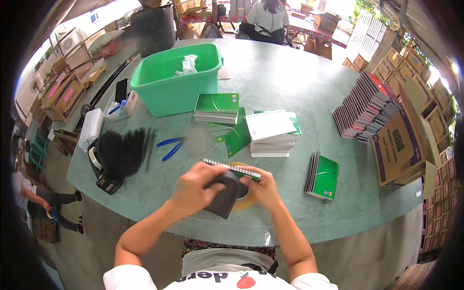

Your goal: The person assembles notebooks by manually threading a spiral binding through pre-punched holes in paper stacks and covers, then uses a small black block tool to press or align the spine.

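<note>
hands [193, 189] gripping spiral-bound notebook [233, 167], green tub [176, 97] holding crumpled white scrap [189, 64]

Stands in dark capitals, several lines deep, on the open brown carton [401, 145] at the right. Runs upside down in dark letters across the white shirt [217, 279], beside a red fruit motif [246, 282]. Shows too small to read on the green notebook covers [326, 176] and stacked cartons [437, 220].
</note>
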The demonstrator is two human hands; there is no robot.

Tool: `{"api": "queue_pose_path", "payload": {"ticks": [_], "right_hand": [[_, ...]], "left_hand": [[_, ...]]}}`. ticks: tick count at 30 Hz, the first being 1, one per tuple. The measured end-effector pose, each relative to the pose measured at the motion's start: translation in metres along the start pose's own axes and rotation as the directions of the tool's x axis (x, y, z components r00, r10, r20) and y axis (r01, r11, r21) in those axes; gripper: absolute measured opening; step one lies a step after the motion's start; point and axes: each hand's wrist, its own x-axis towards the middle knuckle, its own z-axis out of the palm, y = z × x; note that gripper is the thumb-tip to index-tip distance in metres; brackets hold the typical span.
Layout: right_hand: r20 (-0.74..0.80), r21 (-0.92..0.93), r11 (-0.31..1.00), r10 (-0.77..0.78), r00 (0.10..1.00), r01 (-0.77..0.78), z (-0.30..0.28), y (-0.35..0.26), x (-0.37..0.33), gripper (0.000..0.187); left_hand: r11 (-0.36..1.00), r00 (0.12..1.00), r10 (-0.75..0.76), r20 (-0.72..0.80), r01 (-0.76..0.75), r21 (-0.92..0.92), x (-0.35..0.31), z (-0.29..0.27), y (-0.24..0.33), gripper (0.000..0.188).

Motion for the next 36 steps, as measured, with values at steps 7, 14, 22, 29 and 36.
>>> {"api": "queue_pose_path", "payload": {"ticks": [7,14,22,29,36], "right_hand": [[-0.062,-0.033,0.999,-0.039,0.997,0.037,-0.005,-0.007,0.003,0.026],[-0.04,0.146,0.989,-0.029,0.999,0.035,0.002,-0.01,-0.006,0.025],[-0.049,-0.026,0.972,-0.235,0.971,0.233,-0.003,-0.003,-0.01,0.025],[-0.143,0.065,0.991,-0.109,0.984,0.119,-0.013,0.011,-0.019,0.023],[-0.201,-0.041,0.998,-0.048,0.978,0.04,-0.016,0.017,-0.027,0.017]], "left_hand": [[0.895,0.998,-0.055,-0.04,0.067,0.442,-0.048,-0.012,-0.046,0.027],[0.819,0.957,0.285,0.052,-0.272,0.506,0.017,0.01,0.002,0.026],[0.902,0.97,0.189,0.156,-0.234,0.363,0.027,0.029,-0.006,0.029],[0.946,0.974,0.166,0.156,-0.202,0.255,0.038,0.034,0.004,0.026],[0.957,0.96,0.172,0.219,-0.216,0.195,0.044,0.041,0.004,0.024]]}}
